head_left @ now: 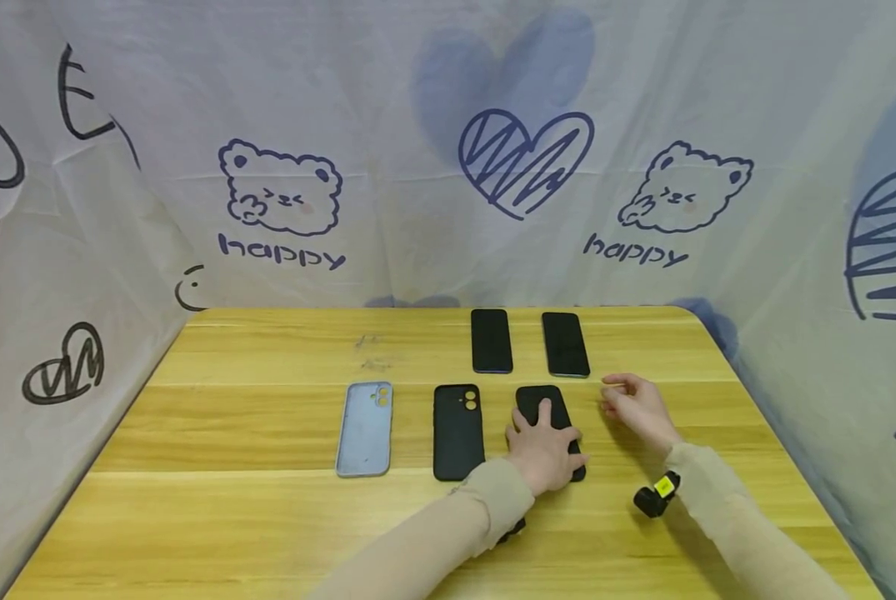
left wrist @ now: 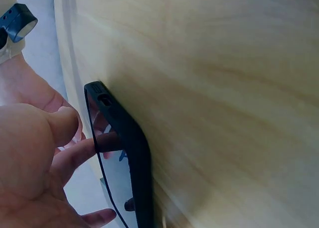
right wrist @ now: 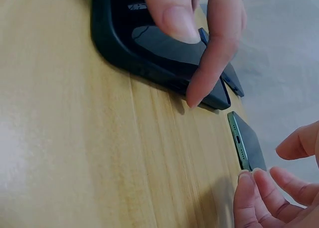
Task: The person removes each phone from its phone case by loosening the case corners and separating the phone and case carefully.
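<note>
A phone in a black case (head_left: 532,397) lies screen up on the table. My left hand (head_left: 543,454) rests on it with fingers spread, and in the left wrist view a finger (left wrist: 75,158) touches the glossy screen (left wrist: 117,173). To its right, my right hand (head_left: 638,412) hovers beside the phone with fingers loosely bent. Nothing shows between these fingers (right wrist: 294,188) in the right wrist view. Left of the cased phone lies a black phone case (head_left: 457,433), its lower corner partly hidden by my left sleeve.
A light blue phone case (head_left: 365,429) lies farther left. Two bare phones, one (head_left: 491,342) left of the other (head_left: 565,344), lie near the table's back edge. A wrist camera (head_left: 656,496) sits on the right sleeve. Printed cloth (head_left: 410,233) hangs behind the wooden table (head_left: 215,433).
</note>
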Demonstrator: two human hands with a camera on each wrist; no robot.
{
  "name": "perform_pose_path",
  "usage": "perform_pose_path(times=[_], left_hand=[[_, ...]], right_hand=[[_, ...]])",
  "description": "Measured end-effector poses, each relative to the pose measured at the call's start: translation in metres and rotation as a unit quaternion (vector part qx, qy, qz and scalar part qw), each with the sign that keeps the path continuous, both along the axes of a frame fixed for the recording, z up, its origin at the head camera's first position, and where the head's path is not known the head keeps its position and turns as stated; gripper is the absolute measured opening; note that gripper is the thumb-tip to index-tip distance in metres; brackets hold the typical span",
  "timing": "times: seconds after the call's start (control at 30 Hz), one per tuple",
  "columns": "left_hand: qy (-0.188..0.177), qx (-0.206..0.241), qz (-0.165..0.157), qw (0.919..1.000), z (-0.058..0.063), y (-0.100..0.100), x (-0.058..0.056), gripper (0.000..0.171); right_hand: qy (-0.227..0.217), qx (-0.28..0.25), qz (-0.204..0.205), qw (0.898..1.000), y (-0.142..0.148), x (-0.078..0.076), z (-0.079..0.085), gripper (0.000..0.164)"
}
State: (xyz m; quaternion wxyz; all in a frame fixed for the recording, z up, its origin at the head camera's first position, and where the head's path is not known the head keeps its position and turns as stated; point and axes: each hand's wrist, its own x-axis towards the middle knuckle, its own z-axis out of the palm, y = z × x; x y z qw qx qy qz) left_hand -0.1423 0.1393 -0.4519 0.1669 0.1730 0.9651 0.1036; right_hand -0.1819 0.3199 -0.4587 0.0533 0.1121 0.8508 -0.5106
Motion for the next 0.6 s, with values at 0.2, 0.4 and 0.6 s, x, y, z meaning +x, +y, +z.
perform_pose_path(times=[0.2,0.4,0.6], left_hand=[[0.004,0.022,-0.015,0.9996,0.001,-0.005,-0.001,0.037],[0.016,0.07,-0.028,0.997,-0.001,-0.01,-0.003,0.02],[0.038,0.09,-0.013,0.9951,-0.006,-0.011,-0.005,0.018]], right_hand=[[0.0,-0.003,0.002,1.0,-0.002,-0.001,-0.002,0.04],[0.0,-0.005,0.003,1.0,-0.004,-0.003,-0.004,0.039],[0.002,-0.003,-0.001,1.0,-0.004,-0.004,-0.007,0.039]])
